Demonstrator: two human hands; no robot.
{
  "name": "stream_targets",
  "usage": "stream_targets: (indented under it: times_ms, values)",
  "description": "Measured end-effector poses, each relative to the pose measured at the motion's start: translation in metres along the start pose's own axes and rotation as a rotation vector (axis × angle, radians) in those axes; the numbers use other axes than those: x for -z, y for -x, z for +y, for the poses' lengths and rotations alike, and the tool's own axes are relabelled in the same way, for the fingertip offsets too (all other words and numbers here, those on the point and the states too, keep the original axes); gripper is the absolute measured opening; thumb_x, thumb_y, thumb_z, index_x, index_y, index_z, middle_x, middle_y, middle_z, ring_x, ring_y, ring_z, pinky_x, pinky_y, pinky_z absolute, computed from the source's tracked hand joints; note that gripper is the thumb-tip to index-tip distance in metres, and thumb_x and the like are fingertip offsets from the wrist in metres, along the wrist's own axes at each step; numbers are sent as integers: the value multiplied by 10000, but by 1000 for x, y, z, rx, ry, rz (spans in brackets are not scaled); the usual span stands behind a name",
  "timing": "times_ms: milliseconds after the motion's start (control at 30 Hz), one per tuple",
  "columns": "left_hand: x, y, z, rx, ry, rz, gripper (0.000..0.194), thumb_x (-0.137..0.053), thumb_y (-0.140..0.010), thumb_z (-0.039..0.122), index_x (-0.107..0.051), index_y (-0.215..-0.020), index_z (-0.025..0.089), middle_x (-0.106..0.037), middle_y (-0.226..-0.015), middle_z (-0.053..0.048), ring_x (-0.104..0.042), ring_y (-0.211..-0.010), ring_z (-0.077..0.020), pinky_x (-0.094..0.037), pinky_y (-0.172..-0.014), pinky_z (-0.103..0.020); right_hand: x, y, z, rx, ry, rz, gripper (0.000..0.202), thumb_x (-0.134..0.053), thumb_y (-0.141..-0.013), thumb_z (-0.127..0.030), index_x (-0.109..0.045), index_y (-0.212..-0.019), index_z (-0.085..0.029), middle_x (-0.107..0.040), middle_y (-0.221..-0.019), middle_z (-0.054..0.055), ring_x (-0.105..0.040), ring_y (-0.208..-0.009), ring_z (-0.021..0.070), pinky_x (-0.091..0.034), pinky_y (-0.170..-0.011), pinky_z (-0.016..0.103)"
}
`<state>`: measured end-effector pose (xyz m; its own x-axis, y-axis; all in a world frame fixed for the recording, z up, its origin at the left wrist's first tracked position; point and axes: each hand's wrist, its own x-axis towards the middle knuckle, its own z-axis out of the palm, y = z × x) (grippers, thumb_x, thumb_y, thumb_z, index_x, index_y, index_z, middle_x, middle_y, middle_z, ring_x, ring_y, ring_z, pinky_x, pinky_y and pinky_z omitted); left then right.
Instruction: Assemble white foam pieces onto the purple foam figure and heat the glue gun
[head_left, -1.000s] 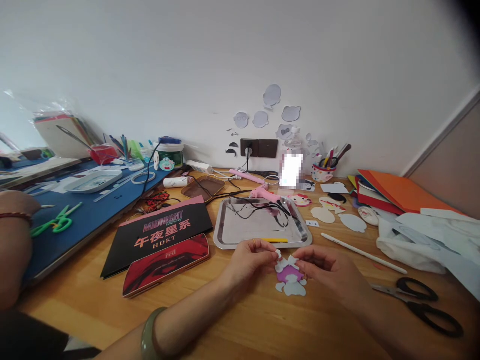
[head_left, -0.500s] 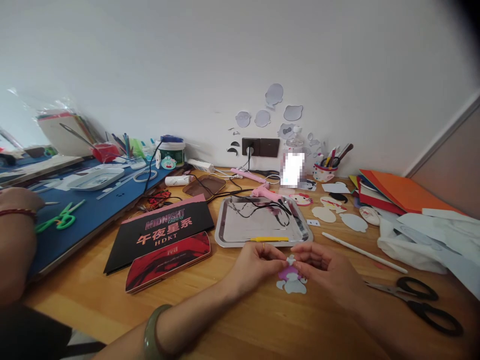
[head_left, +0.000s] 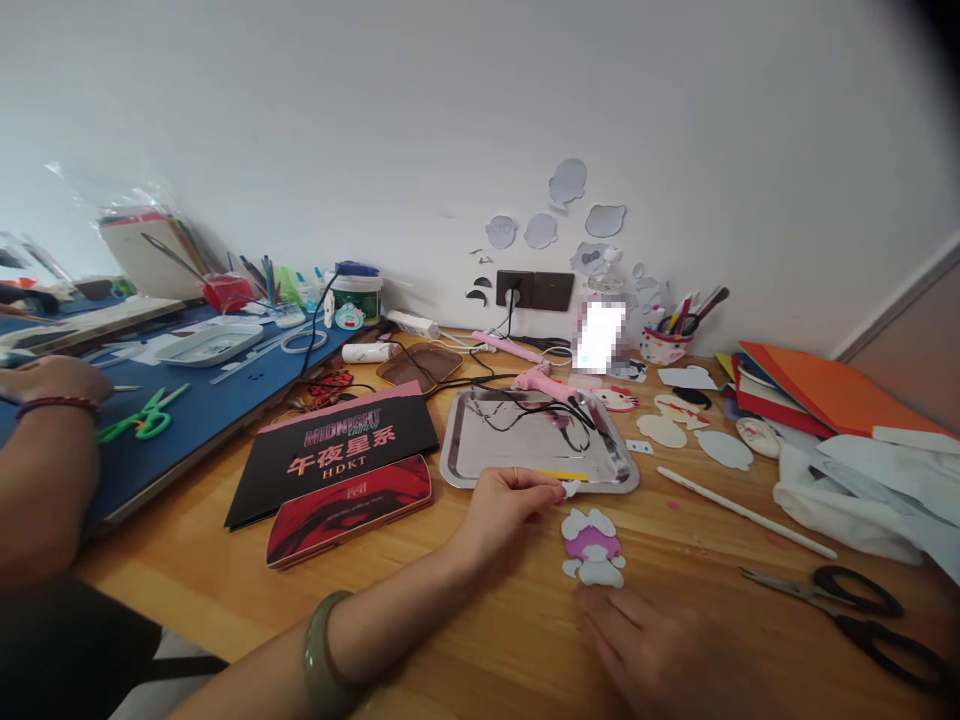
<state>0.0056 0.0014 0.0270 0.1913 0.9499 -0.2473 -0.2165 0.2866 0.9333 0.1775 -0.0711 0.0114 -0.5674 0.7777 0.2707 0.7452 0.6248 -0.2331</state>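
Note:
My left hand [head_left: 510, 510] is closed, pinching a small white cutout piece [head_left: 572, 488] between thumb and fingertips, just over the near rim of the metal tray [head_left: 525, 430]. Below it on the wooden table lies a small figure [head_left: 592, 550] made of white and purple cutout layers, with white ears at its top. My right hand [head_left: 645, 640] rests low, slightly blurred, its fingers stretched out towards the figure's bottom edge. I see nothing held in it. A yellow tool [head_left: 562, 476] lies in the tray near the rim, partly behind my left hand.
Black-handled scissors [head_left: 847, 600] and a white pen-like stick [head_left: 742, 510] lie at right. White cutouts [head_left: 724, 448] and coloured sheets [head_left: 810, 390] are behind. At left are a black folder [head_left: 337, 440], a red case [head_left: 352, 505], green scissors [head_left: 142, 420] and another person's arm [head_left: 45, 450].
My hands have parted. The left has moved up from the figure with the small white piece; the right has drawn down towards me, leaving the figure on the table. The view has shifted slightly.

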Motion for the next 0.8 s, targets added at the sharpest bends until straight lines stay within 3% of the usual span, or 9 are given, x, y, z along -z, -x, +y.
stream_targets:
  times_ms: [100, 267, 433, 567, 667, 733, 800]
  values:
    - [0, 0, 0, -8, 1, 5, 154, -718, -563, 261, -677, -609, 120, -609, -606, -22, -456, -538, -78, -325, -529, -199, -6, 5, 0, 180, 296, -99, 329, -428, -717, -46, -606, -953, -190, -683, -780, 53, -632, -614, 186, -451, -459, 244]
    - [0, -1, -1, -25, -3, 19, 168, -718, -555, 268, -672, -611, 116, -605, -600, -18, -452, -534, -77, -325, -526, -200, -17, 8, 7, 307, 517, 51, 293, -367, -817, -92, -619, -924, -197, -686, -847, 56, -642, -607, 169, -427, -388, 227]
    - [-1, -1, 0, -23, -22, 41, 181, -717, -558, 283, -684, -632, 121, -621, -625, -28, -474, -565, -91, -347, -545, -204, -29, 7, 8, 325, 562, 115, 301, -361, -849, -123, -645, -905, -205, -693, -812, 56, -640, -562, 149, -409, -343, 204]
    - [-1, 0, 1, -22, -20, 37, 194, -716, -567, 295, -691, -643, 118, -633, -648, -38, -476, -569, -88, -352, -552, -202, -20, 1, 4, 302, 468, 105, 329, -332, -852, -128, -652, -890, -191, -694, -773, 54, -643, -581, 161, -459, -394, 223]
    - [0, 0, 2, -14, -2, 27, 207, -723, -562, 309, -686, -639, 121, -633, -646, -34, -472, -550, -79, -353, -549, -197, -4, -8, 2, 158, 293, 180, 346, -304, -874, -175, -647, -923, -178, -695, -768, 52, -636, -564, 160, -488, -456, 250]
    - [0, 1, 2, -3, 3, 2, 216, -725, -555, 319, -681, -637, 125, -632, -642, -30, -477, -542, -80, -357, -546, -199, 7, -16, 3, -52, 111, 245, 306, -348, -879, -257, -646, -925, -203, -693, -762, 30, -632, -570, 152, -489, -485, 249]
    - [-1, 2, 1, -3, -10, -28, 219, -725, -551, 318, -676, -642, 126, -631, -639, -29, -484, -536, -84, -361, -542, -202, 16, -23, 6, -292, -102, 230, 236, -443, -843, -337, -640, -927, -237, -677, -704, -8, -613, -556, 137, -476, -494, 233]
